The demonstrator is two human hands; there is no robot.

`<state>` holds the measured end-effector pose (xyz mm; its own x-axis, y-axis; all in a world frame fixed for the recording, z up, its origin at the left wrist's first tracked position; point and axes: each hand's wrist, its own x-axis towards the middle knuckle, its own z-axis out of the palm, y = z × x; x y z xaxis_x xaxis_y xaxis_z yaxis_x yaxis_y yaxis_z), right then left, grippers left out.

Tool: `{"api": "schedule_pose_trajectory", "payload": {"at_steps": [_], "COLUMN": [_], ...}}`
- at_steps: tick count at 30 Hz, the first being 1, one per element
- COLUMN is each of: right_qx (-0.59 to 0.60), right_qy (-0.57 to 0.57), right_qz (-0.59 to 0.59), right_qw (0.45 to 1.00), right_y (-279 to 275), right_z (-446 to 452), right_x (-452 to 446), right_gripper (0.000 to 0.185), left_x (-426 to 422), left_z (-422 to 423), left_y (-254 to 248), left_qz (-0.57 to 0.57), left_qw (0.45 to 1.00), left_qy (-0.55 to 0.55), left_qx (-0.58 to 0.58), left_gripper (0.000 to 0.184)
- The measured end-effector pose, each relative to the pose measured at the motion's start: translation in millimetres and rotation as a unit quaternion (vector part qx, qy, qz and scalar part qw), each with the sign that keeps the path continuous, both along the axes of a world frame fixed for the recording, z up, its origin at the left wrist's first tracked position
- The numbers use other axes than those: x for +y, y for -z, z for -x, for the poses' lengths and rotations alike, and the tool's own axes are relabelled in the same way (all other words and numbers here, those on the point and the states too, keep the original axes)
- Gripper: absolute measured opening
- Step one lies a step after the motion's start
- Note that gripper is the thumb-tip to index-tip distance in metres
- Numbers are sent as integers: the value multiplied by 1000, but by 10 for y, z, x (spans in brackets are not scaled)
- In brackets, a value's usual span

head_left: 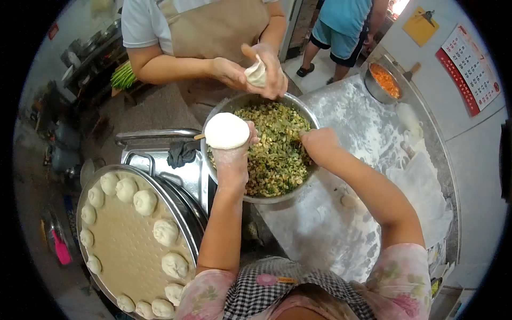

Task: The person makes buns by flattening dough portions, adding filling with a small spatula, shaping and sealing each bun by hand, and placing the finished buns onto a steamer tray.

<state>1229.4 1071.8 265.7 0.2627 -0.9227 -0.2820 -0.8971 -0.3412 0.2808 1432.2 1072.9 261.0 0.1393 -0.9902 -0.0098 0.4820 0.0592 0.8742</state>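
Observation:
A round, flat white dough wrapper (227, 130) rests on my left hand (233, 159), which is held palm up over the left side of a metal bowl; its fingers show beyond the dough's right edge. Chopped green and yellow filling (274, 152) fills the bowl (266, 200). My right hand (321, 145) is closed at the bowl's right side, its fingertips down by the filling; what it grips is hidden. Across the bowl, a co-worker's two hands (272, 66) pinch a piece of filled dough (256, 73). A short wooden handle tip (199, 136) pokes out left of my wrapper.
On the left stands a large round steamer tray (133, 242) with several pleated buns (165, 232) around its edge. A floured metal table (330, 229) lies right. Behind it are a bowl of orange filling (385, 81) and another person (341, 32). A dark cloth (183, 154) lies near the steamer.

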Motion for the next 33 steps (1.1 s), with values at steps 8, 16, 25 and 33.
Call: {"api": "schedule_pose_trajectory", "payload": {"at_steps": [8,16,25,33], "right_qx": [-103,-257,-409,-404], "right_qy": [66,135,293,154], "right_qz": [-27,55,-34,24], "right_qw": [992,955,863,901], "right_y": [189,62,368,313], "right_z": [-406,66,258,88], "right_x": [245,238,105,547], "right_gripper": [13,13,16,29], "left_x": [-204,-431,-712,-456], "left_z": [158,390,633,721], "left_y": [444,631,1324,778], "left_qz": [41,-101,87,32], "left_qw": [990,967,783,746], "left_qy": [64,173,204,218], "left_qx": [-115,-159,-582,-628], "left_gripper": [27,35,27,55]}}
